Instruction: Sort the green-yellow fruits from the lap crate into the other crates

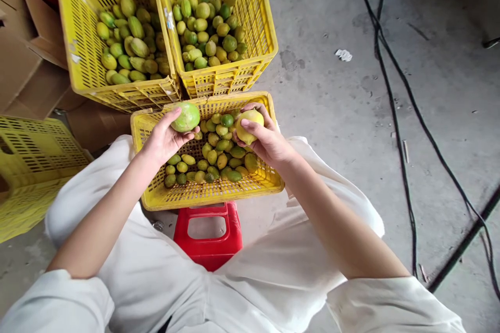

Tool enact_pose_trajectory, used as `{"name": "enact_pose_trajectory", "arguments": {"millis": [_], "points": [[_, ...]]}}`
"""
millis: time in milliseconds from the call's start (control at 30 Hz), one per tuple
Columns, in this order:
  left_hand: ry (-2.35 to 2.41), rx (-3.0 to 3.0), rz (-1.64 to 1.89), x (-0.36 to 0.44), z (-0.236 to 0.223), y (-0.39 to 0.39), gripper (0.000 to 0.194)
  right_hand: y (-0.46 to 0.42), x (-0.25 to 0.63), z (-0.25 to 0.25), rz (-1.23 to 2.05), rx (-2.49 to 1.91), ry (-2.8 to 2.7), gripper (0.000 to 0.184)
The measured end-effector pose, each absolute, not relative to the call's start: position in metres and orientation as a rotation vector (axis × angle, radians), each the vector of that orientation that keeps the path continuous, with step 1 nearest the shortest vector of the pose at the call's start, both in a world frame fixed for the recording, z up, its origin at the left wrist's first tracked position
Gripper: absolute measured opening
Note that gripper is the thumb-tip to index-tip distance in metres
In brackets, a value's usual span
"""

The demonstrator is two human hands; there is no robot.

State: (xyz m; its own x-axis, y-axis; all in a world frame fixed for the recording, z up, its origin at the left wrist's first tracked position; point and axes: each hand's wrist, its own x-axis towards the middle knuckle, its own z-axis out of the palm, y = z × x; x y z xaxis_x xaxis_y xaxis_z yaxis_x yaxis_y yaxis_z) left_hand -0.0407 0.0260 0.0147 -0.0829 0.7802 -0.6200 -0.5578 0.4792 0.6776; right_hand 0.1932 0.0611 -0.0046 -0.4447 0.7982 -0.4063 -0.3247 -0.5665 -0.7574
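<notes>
A pale green lemon rests in my left hand, with the thumb on top and the fingers curled beneath. My right hand is wrapped round a yellow lemon, thumb across its near face. Both hands hover over a shallow yellow basket between my knees. Green and yellow lemons lie in it, mostly along the near side and toward the right. My hands and the held fruit hide some of them.
Two deep yellow crates, one at the left and one at the right, hold more lemons. A red stool stands below the basket. Cardboard boxes and another yellow crate are at left. Black cables cross the concrete floor.
</notes>
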Motion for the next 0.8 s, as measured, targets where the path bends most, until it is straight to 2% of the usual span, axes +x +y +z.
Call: {"name": "enact_pose_trajectory", "arguments": {"millis": [133,267,600,800], "points": [[1.216,0.185,1.091,-0.0392,0.0173,0.0272,0.033,0.0609,0.1935,-0.0055,2.038,-1.037,-0.85,0.046],[1.237,0.188,1.093,-0.0375,0.0161,0.0265,0.039,0.0632,0.1941,-0.0061,2.093,-1.014,-0.805,0.044],[1.259,0.136,1.138,-0.0425,0.0109,0.0251,0.033,0.0589,0.1937,-0.0004,2.077,-1.084,-0.882,0.063],[1.301,0.261,0.99,-0.0416,0.0083,0.0236,0.04,0.0575,0.1912,-0.0057,2.035,-1.175,-0.906,0.057]]}}
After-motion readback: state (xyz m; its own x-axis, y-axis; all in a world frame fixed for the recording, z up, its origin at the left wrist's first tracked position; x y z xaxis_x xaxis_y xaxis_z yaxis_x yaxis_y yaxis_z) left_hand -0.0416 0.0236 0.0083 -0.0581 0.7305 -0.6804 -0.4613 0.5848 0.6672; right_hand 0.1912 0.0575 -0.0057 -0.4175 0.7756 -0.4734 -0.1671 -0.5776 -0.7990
